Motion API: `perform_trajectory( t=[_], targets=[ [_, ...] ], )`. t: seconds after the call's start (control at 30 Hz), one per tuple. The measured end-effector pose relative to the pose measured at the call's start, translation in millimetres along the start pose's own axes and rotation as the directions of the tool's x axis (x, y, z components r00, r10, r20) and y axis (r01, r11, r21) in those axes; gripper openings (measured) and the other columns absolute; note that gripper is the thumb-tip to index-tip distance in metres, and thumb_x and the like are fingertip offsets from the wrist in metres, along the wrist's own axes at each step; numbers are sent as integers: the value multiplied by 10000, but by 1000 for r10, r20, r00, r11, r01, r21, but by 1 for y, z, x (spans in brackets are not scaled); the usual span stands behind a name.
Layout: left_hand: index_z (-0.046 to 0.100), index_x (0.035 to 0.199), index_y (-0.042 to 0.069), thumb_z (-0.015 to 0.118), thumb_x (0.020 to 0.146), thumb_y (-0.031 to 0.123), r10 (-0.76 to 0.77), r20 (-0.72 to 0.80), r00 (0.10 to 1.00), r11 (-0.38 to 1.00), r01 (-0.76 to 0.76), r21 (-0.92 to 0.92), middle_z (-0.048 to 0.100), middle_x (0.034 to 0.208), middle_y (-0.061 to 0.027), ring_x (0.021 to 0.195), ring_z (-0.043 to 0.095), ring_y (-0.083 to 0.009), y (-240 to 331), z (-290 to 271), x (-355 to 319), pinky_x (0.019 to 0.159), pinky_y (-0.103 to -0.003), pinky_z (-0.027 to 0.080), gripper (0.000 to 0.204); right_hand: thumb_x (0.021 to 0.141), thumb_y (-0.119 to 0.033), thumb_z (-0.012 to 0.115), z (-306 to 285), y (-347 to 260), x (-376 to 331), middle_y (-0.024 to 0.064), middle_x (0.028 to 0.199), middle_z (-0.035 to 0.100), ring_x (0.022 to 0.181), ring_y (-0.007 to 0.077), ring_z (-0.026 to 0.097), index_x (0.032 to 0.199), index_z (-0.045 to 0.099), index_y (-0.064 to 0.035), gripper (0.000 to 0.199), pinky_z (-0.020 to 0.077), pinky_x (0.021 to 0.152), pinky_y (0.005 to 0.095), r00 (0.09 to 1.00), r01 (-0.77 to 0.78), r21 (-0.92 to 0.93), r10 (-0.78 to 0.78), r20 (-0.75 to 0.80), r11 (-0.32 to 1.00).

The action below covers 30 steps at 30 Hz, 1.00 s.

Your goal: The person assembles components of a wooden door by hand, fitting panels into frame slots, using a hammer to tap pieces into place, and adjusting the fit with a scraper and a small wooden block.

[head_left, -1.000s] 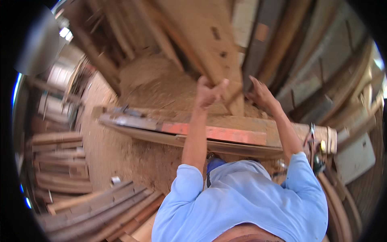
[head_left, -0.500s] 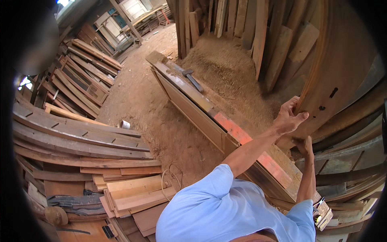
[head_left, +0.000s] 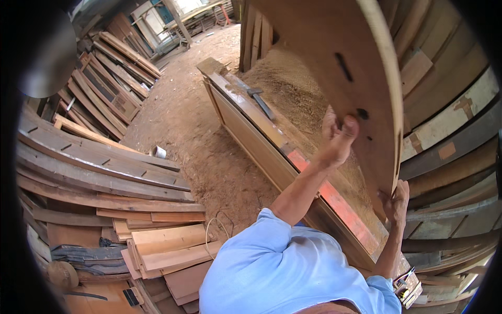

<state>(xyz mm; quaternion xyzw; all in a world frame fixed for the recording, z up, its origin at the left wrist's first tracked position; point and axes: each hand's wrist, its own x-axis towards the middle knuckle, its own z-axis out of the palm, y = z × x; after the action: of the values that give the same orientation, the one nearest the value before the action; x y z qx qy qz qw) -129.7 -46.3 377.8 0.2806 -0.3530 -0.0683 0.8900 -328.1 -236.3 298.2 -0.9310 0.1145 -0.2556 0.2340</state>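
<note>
Both my hands are closed on a large brown wooden door [head_left: 324,47], held tilted above the right side of the bench. Its face has a dark slot and smaller holes like lock cutouts, and a pale narrow edge faces right. My left hand [head_left: 337,138] grips the door's near left edge with the thumb on its face, just below the holes. At the lower right corner, my right hand [head_left: 396,203] wraps round the narrow edge. Below them runs a long wooden workbench [head_left: 261,133] with a panelled side and a red strip [head_left: 334,201]. A hammer [head_left: 260,102] lies toward its far end.
Stacked boards [head_left: 172,243] line the left, along with long slotted planks [head_left: 99,162]. A white cup [head_left: 158,152] lies on the dirt floor. Sawdust [head_left: 298,78] is heaped behind the bench, and more planks [head_left: 444,152] lean along the right. Small tools [head_left: 403,288] sit at the bench's near end.
The door has swung leftward and turned, so its pale edge now faces right. My left hand moved left with it, while my right hand stayed near the lower corner.
</note>
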Motion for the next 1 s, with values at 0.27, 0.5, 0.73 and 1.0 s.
perform_trajectory(
  t=[0.27,0.5,0.73,1.0],
  targets=[
    [547,1385,142,646,948,560,-5,-181,983,963,-44,-267,650,1258,-14,1206,601,-221,33,-59,1,1047,-458,481,612,696,-134,853,-18,-57,9,133,924,605,930,360,586,1033,633,-44,413,448,855,416,984,-164,77,158,81,983],
    [617,1278,143,690,918,560,-82,-365,927,886,-100,-453,684,1140,-17,1104,643,-219,21,-111,-4,994,-439,515,555,677,-147,853,-46,-76,5,204,902,705,888,401,671,1098,674,-50,467,512,830,456,942,-277,14,269,200,961],
    [600,1286,116,631,930,622,-301,-583,754,873,-28,-486,668,1162,-68,1109,637,-264,-9,-175,-35,1000,-479,522,619,666,-218,887,-23,-85,3,215,775,673,776,425,676,930,646,-40,400,507,709,479,924,-192,-168,236,302,967],
    [634,1266,95,675,894,634,-494,-641,587,836,118,-536,692,1179,-82,1112,650,-261,-54,-238,-106,973,-476,552,656,669,-230,878,21,-93,-21,269,830,696,838,435,702,1002,693,31,462,537,747,465,784,-361,-157,390,482,919]
  ],
)
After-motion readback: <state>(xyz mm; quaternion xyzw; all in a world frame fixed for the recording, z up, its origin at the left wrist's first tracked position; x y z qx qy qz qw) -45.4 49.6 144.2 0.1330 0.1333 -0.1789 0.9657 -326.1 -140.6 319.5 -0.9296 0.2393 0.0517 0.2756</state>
